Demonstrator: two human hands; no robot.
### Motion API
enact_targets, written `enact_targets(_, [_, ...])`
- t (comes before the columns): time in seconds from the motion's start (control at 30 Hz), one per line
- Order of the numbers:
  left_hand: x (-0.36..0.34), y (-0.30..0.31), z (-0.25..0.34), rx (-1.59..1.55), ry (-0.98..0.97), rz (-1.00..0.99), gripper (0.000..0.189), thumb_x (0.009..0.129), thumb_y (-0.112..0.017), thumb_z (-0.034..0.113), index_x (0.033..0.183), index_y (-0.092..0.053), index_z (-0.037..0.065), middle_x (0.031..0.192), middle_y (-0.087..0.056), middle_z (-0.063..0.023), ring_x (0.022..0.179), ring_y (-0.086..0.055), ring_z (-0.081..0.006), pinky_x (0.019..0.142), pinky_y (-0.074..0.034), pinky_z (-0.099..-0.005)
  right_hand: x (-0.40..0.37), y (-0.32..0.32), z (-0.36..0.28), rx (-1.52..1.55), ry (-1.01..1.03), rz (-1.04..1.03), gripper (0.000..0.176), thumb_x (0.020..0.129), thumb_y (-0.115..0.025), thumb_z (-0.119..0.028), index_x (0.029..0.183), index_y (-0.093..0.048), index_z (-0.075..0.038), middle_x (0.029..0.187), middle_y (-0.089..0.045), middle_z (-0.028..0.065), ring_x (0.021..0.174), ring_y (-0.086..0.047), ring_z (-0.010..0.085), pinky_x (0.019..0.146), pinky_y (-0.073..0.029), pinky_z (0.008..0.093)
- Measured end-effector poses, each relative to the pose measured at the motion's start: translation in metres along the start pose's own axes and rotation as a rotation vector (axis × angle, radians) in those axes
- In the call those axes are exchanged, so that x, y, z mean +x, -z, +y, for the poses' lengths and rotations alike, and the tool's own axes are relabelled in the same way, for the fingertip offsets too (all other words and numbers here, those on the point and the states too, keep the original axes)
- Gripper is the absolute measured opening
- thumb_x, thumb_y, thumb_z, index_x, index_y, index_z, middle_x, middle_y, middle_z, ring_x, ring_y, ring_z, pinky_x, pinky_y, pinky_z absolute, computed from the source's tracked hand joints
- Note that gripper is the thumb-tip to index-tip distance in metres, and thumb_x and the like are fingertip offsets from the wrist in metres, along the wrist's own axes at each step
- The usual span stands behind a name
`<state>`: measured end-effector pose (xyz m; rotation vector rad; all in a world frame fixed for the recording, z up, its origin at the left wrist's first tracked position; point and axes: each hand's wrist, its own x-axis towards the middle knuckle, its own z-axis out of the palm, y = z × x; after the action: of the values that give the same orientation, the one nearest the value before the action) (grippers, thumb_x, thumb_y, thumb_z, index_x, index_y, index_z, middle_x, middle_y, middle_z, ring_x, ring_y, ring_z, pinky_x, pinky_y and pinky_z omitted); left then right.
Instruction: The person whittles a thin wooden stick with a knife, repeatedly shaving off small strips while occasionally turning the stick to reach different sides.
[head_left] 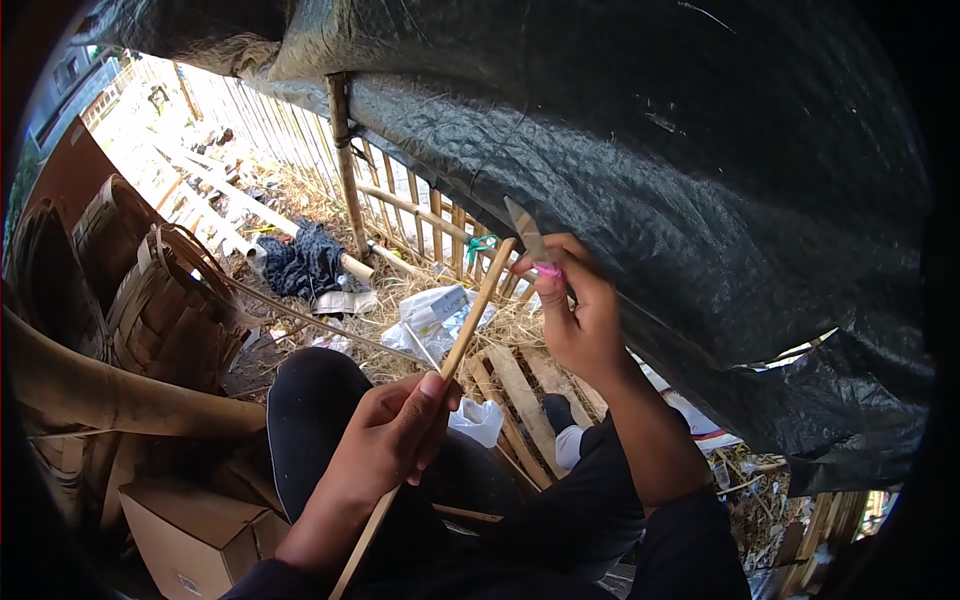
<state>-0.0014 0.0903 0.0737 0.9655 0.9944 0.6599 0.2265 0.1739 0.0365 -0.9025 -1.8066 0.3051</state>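
Observation:
My left hand (390,435) is closed around a long, flat bamboo strip (478,305), thumb pressed along it. The strip slants from my lap up toward the right, and a thin pale sliver (420,345) sticks out near my left fingers. In my right hand (578,310) is a knife (525,228), gripped low between thumb and fingers, with its blade pointing up. Something pink (547,269) shows at the knife's base by the thumb. The blade stands just right of the strip's upper end, and most of the handle is hidden in my grip.
Woven bamboo baskets (165,310), a thick bamboo pole (130,395) and a cardboard box (200,540) crowd my left. A black tarp (640,200) hangs low overhead and rightward. Wooden slats (525,395), white plastic bags (430,308) and dark cloth (305,260) lie before a bamboo fence (270,120).

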Motion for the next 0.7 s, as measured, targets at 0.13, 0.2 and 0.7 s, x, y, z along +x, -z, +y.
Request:
enact_targets(0.13, [0.005,-0.004,0.002,-0.041,-0.029,-0.043,0.043,0.104,-0.038,0.041,0.093,-0.055,0.003,0.053,-0.041,0.0037,0.04,-0.036,-0.0045,0.038,-0.029,-0.0199,0.003,0.015,-0.007,0.423,-0.433,0.007,0.028,0.103,-0.048,-0.025,0.1,-0.059,0.001,0.069,-0.048,-0.0015,0.063,-0.042,0.005,0.059,-0.037,0.0228])
enact_targets(0.2, [0.007,-0.007,0.0,-0.053,-0.001,-0.023,0.043,0.104,-0.038,0.04,0.093,-0.054,0.002,0.053,-0.041,0.004,0.04,-0.036,-0.0043,0.038,-0.029,-0.0202,0.002,0.015,-0.004,0.502,-0.512,0.064,0.031,0.103,-0.048,-0.027,0.092,-0.06,-0.001,0.064,-0.045,-0.0045,0.057,-0.036,0.0032,0.052,-0.03,0.0232])
enact_targets(0.7, [0.017,-0.024,-0.006,-0.056,-0.032,-0.072,0.041,0.103,-0.042,0.042,0.094,-0.052,0.003,0.056,-0.04,0.0041,0.042,-0.035,-0.0038,0.038,-0.028,-0.02,0.006,0.02,-0.004,0.027,-0.562,-0.084,0.048,0.101,-0.052,-0.035,0.068,-0.053,0.0,0.052,-0.038,-0.0017,0.052,-0.035,0.0064,0.048,-0.03,0.029])
